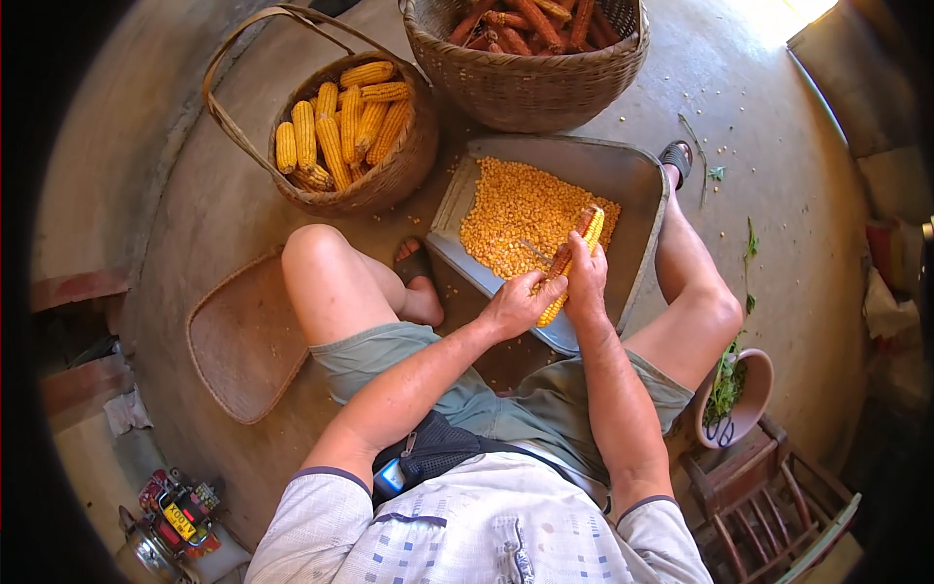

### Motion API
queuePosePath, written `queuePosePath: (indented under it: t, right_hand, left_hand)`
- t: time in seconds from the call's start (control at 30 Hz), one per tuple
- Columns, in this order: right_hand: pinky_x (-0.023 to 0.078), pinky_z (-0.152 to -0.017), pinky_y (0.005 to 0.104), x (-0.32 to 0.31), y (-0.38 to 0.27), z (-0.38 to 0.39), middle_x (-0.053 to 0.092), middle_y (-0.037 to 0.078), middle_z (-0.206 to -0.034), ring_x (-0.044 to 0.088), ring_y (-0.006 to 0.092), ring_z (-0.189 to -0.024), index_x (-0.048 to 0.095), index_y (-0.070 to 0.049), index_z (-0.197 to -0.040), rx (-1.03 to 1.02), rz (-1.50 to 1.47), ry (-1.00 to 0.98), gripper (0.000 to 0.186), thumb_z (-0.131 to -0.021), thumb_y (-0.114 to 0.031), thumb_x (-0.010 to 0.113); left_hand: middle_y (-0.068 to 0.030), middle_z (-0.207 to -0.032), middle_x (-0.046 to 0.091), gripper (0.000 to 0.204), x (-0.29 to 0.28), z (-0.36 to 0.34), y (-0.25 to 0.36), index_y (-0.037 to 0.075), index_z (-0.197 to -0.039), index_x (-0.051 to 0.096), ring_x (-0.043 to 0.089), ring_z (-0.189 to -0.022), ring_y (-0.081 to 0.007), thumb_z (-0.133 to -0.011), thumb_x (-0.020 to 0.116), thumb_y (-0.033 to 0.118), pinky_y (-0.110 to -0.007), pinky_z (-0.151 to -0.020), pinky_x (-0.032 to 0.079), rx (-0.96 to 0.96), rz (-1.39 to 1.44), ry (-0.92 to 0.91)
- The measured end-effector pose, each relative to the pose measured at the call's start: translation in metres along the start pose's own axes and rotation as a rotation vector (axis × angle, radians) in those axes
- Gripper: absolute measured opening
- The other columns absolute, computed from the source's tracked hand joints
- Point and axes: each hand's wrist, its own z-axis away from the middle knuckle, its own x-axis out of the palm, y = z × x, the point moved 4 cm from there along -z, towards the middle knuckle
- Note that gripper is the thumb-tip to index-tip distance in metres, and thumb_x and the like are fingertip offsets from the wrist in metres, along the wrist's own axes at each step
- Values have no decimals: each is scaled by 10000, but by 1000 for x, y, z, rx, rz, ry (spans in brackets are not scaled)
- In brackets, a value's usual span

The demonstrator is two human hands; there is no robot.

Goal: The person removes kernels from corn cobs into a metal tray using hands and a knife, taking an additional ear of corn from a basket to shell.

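Both of my hands are closed on corn over a metal tray (643, 204) holding a heap of loose yellow kernels (506, 204). My right hand (586, 284) grips a long yellow corn cob (593, 225) tilted upright. My left hand (520, 304) grips lower down, against it. A reddish, kernel-free strip runs beside the yellow rows; I cannot tell whether it is a second, bare cob. A thin metal object (535, 251) lies partly hidden in the kernels. The tray sits between my bare legs.
A handled basket of yellow cobs (413, 146) stands upper left, a larger basket of reddish bare cobs (525, 83) at top. A flat woven tray (233, 341) lies left. A bowl of greens (751, 399) and wooden chair (739, 501) are lower right; clutter (180, 516) is lower left.
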Motion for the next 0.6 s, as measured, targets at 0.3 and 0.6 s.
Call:
queuePosePath:
  t: [0.3,0.6]
  right_hand:
    - [491,-633,295,6,-10,-1,599,41,-821,568,139,-674,545,-70,-1016,59,-177,-34,194,-960,-250,590]
    - [490,-643,301,2,-9,0,552,17,-847,566,135,-724,528,-86,-1036,61,-223,-30,177,-960,-240,567]
  left_hand:
    - [-49,-868,664,492,0,-5,-29,-13,-1078,627,592,-802,-84,-1012,506,459,-279,-705,484,2,336,61]
    - [-250,-753,596,418,0,17,5,-8,-864,556,600,-722,-402,-990,531,390,-416,-662,471,116,99,257]
